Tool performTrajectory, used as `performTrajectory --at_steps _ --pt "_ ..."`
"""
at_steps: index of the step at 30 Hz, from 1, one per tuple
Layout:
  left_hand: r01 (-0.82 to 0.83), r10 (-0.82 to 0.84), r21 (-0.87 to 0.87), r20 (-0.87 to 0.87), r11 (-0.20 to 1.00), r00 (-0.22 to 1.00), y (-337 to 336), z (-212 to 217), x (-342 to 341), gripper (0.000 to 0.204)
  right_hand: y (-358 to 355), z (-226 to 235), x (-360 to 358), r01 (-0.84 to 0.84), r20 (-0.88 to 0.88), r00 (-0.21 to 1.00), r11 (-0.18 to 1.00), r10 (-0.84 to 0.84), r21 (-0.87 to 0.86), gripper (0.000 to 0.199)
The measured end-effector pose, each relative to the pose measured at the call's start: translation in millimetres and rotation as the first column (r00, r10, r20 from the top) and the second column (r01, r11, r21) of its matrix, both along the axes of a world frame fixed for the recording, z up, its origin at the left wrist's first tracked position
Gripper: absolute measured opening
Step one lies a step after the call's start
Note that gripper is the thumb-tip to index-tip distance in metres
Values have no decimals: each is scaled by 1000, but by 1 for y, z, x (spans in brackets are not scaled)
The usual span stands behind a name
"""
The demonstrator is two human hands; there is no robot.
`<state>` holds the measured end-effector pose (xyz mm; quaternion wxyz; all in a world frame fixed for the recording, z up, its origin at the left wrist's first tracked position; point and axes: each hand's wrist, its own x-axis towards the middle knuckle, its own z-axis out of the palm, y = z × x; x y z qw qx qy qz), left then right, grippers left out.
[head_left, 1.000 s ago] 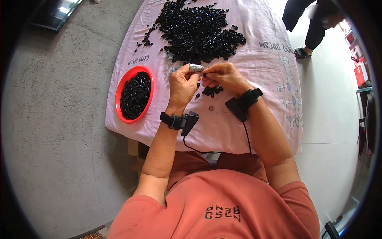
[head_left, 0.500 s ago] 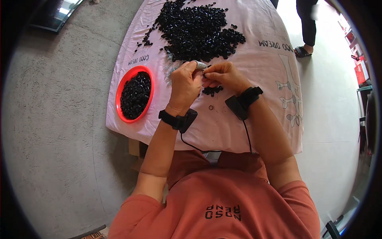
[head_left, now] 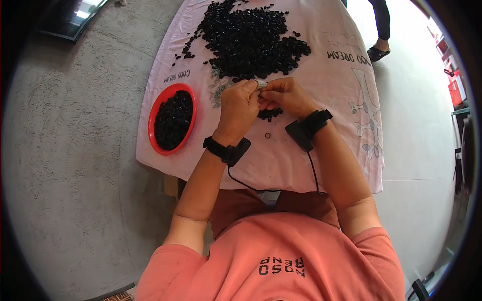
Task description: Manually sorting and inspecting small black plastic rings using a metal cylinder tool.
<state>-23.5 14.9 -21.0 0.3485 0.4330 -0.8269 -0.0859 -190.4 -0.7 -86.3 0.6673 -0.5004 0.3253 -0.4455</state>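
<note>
Taking the meeting fingertips as the clock's centre, the left hand [head_left: 238, 110] comes in from about seven o'clock with its fingers curled and barely open, and a silvery-grey fingertip cover [head_left: 261, 84] shows at its tip. The right hand [head_left: 291, 98] comes in from about four o'clock, thumb and forefinger drawn nearly together against the left hand's tips; whether either one grips a small piece cannot be told, as the fingers hide it. A large heap of glossy black beads [head_left: 251, 40] spreads at twelve o'clock, leaning toward eleven, with stray beads [head_left: 187, 51] off at ten. A small cluster of black beads [head_left: 270, 115] lies at six o'clock, just below the right fingers, and a little dark ring [head_left: 267, 135] sits farther down the same line. Between eight and nine o'clock a red plastic bowl [head_left: 152, 125] holds more black beads [head_left: 172, 120]. All of this rests on a pink printed cloth [head_left: 331, 165]. Each wrist wears a black strap with a box, the left strap [head_left: 216, 148] at seven o'clock, the right strap [head_left: 316, 120] at four. Another person's leg [head_left: 382, 22] stands at two o'clock.
</note>
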Motion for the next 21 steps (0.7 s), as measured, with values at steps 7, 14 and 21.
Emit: performTrajectory --at_steps 7,14,21 --pt "15 -8 55 -137 998 991 -4 -8 5 3 0 0 1 17 4 1000 1000 -17 19 16" --pt "-16 17 17 -22 1000 1000 -4 -6 8 15 -3 -6 1 -6 32 999 1000 5 28 17" --pt "3 -1 32 -56 999 998 -1 -5 4 14 -2 0 1 -11 -17 1000 1000 11 29 16"
